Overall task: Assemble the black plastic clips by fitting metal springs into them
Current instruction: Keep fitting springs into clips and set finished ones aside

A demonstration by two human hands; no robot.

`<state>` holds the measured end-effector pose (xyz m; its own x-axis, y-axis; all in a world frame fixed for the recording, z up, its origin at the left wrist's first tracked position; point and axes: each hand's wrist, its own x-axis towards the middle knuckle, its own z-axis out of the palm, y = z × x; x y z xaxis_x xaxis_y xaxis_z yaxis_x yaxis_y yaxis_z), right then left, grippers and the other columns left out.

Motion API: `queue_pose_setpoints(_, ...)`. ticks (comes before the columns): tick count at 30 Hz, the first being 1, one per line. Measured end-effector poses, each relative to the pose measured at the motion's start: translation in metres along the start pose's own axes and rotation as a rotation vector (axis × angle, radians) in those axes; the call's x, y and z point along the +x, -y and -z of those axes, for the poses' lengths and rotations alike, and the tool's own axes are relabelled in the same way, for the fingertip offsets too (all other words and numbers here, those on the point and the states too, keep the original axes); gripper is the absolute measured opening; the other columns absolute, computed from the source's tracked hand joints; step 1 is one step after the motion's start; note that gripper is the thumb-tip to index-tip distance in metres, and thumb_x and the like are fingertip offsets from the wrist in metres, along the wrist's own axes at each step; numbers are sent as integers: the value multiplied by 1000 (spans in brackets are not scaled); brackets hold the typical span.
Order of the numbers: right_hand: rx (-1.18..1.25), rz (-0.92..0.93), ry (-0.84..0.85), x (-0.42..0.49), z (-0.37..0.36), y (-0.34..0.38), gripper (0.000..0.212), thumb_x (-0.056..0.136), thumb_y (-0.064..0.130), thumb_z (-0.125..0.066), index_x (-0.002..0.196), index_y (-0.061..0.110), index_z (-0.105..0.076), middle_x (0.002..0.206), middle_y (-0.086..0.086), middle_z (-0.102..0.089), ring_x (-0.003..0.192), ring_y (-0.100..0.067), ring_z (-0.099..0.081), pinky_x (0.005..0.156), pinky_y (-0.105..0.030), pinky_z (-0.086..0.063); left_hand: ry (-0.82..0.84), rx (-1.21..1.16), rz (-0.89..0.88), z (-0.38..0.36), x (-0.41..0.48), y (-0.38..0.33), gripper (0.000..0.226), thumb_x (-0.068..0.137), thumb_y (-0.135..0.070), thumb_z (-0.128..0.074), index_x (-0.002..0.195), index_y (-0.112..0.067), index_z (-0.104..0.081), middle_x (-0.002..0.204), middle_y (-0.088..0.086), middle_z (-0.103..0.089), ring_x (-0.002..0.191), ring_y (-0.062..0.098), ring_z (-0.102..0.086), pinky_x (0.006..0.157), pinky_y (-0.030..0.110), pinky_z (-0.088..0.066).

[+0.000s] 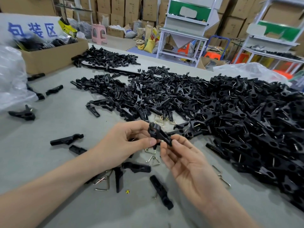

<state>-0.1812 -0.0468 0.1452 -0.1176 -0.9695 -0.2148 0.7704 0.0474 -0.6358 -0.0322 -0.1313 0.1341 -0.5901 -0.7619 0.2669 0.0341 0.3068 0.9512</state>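
Above the grey table (54,162), both hands share one black plastic clip (159,134). My left hand (125,143) grips the clip's upper end between thumb and curled fingers. My right hand (185,163) pinches its lower end with thumb and fingertips, palm turned up. Whether a spring sits in the held clip is hidden. Loose metal springs (153,160) lie on the table just below the hands, and more springs (160,118) lie beyond them. Single clip halves (66,140) lie scattered around my forearms.
A large heap of black clips (246,122) fills the right of the table; flatter heaps of clip parts (118,91) spread across the middle and back. A cardboard box (52,56) and clear plastic bags (11,76) stand at the left. Shelving and stacked cartons are behind.
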Motion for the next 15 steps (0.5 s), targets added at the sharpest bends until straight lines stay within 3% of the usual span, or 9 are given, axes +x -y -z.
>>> queue_pose_setpoints(3,4,8,-44,1,-1,-2,16,71,-1,-56,86,1,-56,74,-22,-67,61,-21,-68,61,-28,-60,19,9,-30,1,-1,0,18,72,-22,-69,86,-10,-69,83,13,-71,74,14,-64,71,17,-50)
queue_pose_setpoints(7,-16,4,-43,2,0,-1,16,71,0,-56,87,1,-57,74,-21,-67,62,-21,-68,61,-28,-59,32,24,-43,1,-1,0,11,71,-22,-72,82,-22,-71,76,-1,-72,71,6,-64,69,13,-48)
queue_pose_setpoints(11,-260,14,-25,0,2,-7,7,84,2,-53,91,0,-55,69,-16,-63,59,-20,-64,57,-26,-57,20,47,-50,1,-2,0,14,68,-27,-73,78,-35,-72,73,-13,-72,68,-4,-64,68,7,-46)
queue_pose_setpoints(15,-333,73,-41,0,2,-4,7,87,-1,-50,84,1,-56,65,-14,-60,54,-18,-59,53,-25,-54,41,21,-34,1,-1,0,17,69,-27,-73,81,-39,-73,75,-11,-72,70,-3,-63,68,8,-46)
